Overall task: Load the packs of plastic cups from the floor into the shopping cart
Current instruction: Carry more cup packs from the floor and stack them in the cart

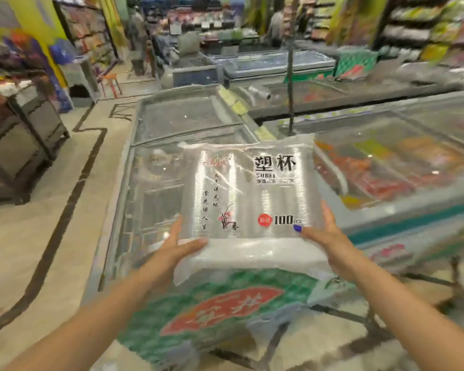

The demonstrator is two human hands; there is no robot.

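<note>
A clear pack of plastic cups (249, 194) with black lettering and a red "100" mark is held up in front of me, over the glass lid of a chest freezer. My left hand (172, 247) grips its lower left corner, thumb on top. My right hand (330, 236) grips its lower right corner, thumb with a blue nail on the front. Below the pack, dark bars of the shopping cart (354, 314) show blurred at the lower right, with a green and red printed bag (220, 311) under my forearms.
Chest freezers (182, 116) with glass lids fill the middle and right. A tiled aisle (38, 236) with a dark inlaid line runs on the left beside a display stand (19, 140). Shelves and a person (138, 36) stand far back.
</note>
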